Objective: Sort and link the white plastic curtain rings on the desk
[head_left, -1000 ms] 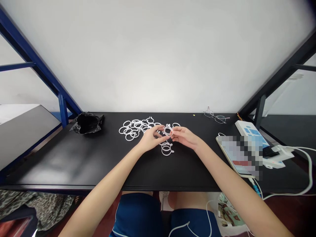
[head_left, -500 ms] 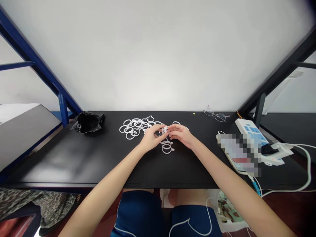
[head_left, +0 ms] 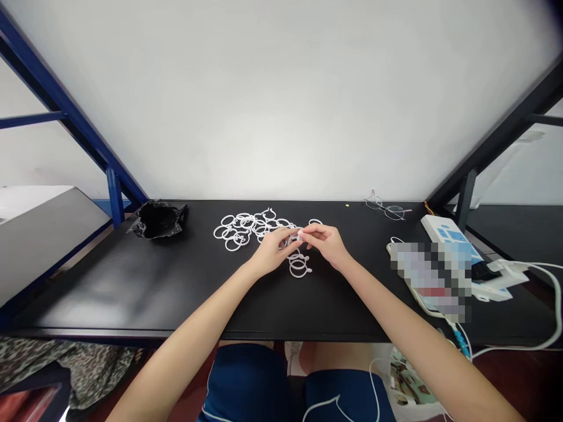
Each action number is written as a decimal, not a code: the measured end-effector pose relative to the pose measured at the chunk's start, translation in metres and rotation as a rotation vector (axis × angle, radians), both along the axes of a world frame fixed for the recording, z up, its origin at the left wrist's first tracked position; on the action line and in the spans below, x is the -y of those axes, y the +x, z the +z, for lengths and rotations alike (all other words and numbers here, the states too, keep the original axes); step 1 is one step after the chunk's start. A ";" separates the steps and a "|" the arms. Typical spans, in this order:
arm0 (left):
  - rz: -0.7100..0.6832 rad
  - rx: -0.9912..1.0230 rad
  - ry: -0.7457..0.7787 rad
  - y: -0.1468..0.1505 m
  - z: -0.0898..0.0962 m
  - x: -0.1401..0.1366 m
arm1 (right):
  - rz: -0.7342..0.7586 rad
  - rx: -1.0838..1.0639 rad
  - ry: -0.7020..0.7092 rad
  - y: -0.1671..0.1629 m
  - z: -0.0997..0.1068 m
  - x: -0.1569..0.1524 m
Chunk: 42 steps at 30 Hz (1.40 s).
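Between the fingertips of both hands, above the middle of the black table [head_left: 197, 287], is a small white curtain ring [head_left: 300, 234], mostly hidden by the fingers. My left hand [head_left: 271, 252] pinches it from the left. On the other side my right hand [head_left: 329, 243] closes thumb and fingers on the same ring. Several loose white rings lie in a pile [head_left: 240, 225] beyond and left of my left hand. Just below the hands a few more rings [head_left: 298, 269] overlap in a row. Another ring [head_left: 315, 222] shows partly behind my right hand.
A crumpled black plastic bag [head_left: 159, 220] stands open at the back left. Eyeglasses [head_left: 387, 209] lie at the back right. Nearer on the right are a phone [head_left: 428, 281] with a cable, a white power strip [head_left: 448, 231] and a white plug [head_left: 497, 281].
The fingertips of both hands have drawn closer together around the ring, which is now more covered. The whole view has shifted slightly; the rings on the table look unmoved.
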<state>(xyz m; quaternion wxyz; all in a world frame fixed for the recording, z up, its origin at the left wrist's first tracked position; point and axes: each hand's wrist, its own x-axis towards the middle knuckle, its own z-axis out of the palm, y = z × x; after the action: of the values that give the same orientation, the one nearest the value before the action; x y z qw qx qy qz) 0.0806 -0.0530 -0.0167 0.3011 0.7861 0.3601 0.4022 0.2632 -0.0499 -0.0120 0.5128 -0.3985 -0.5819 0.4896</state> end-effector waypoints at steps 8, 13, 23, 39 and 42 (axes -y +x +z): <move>-0.016 -0.027 -0.001 -0.002 0.001 0.000 | 0.018 0.042 0.043 0.001 0.000 0.000; -0.011 -0.035 -0.007 -0.002 0.000 0.000 | 0.014 0.048 0.072 0.000 -0.001 -0.001; 0.001 -0.054 0.000 -0.003 0.001 0.000 | 0.023 0.054 0.062 0.001 0.001 0.001; 0.061 0.003 -0.073 -0.003 0.004 0.001 | -0.146 -0.011 -0.012 0.008 0.005 -0.004; 0.030 0.000 -0.041 -0.002 0.002 0.001 | -0.274 -0.050 -0.036 0.015 0.006 -0.010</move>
<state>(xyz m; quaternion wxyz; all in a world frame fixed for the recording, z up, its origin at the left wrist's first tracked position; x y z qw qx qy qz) 0.0782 -0.0541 -0.0146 0.3113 0.7743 0.3799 0.3990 0.2778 -0.0404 -0.0062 0.5821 -0.4710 -0.5001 0.4351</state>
